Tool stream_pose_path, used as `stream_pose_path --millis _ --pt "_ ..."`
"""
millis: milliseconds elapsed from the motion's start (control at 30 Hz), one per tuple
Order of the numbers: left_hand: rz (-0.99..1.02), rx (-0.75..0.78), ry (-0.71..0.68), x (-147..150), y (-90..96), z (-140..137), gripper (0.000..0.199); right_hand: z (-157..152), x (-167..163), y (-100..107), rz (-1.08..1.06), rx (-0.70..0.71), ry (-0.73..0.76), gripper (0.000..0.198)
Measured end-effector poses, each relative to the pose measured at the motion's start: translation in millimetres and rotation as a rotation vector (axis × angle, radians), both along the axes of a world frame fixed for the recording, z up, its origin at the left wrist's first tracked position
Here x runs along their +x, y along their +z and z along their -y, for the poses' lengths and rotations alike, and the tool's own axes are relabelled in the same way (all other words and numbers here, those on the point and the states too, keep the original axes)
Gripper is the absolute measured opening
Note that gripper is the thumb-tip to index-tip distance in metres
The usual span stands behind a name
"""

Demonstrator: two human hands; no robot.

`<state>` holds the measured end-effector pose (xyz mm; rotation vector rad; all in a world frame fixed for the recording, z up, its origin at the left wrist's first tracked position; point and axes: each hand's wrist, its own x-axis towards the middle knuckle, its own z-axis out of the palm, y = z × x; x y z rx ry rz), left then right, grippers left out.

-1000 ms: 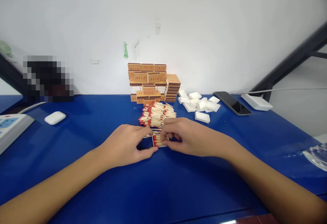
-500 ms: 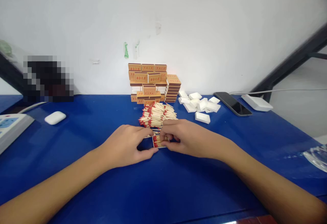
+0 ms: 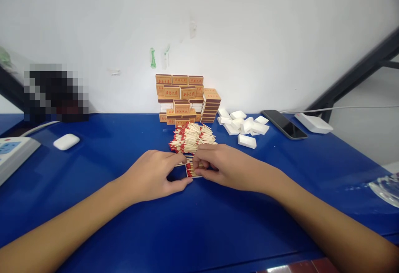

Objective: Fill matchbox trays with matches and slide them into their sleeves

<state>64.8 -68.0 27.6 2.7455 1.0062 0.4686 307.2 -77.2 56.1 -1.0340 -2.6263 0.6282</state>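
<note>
A small white matchbox tray (image 3: pixel 197 177) lies on the blue table, holding a layer of red-tipped matches (image 3: pixel 189 170). My left hand (image 3: pixel 157 177) grips the tray's left end, thumb at the near corner and index finger at the far one. Over the tray's right part is my right hand (image 3: pixel 224 167), its fingers bent and closed on the matches inside. That hand hides the tray's right end. Just beyond both hands rises a big loose heap of matches (image 3: pixel 193 138), with a few stray ones between heap and tray.
Stacked orange matchboxes (image 3: pixel 180 93) stand against the wall behind the heap. Several white trays (image 3: pixel 246 125) lie in a pile to the right, near a phone (image 3: pixel 283 124) and a white box (image 3: pixel 314 123). Leftward are a white earphone case (image 3: pixel 66 141) and a power strip (image 3: pixel 17 156).
My right hand's fingers have shifted slightly left over the tray. My left hand keeps its grip, and the whole view has tilted a little.
</note>
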Motion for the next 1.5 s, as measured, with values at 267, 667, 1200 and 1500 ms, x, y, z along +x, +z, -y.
stream_pose_path --millis 267,667,1200,1500 --pt "-0.005 0.005 0.007 -1.5 1.3 1.2 0.026 -1.8 2.9 -3.1 0.025 0.068 -0.023 0.006" --pt "0.012 0.026 0.005 -0.9 -0.5 1.4 0.03 -0.9 2.7 2.5 0.121 0.018 -0.055 0.01" --pt "0.001 0.028 0.006 -0.3 0.2 1.2 0.029 2.3 -2.2 5.9 0.171 -0.014 -0.069 0.01" --pt "0.007 0.017 0.007 -1.0 0.6 2.0 0.026 -4.8 7.9 7.8 0.069 0.029 -0.066 0.008"
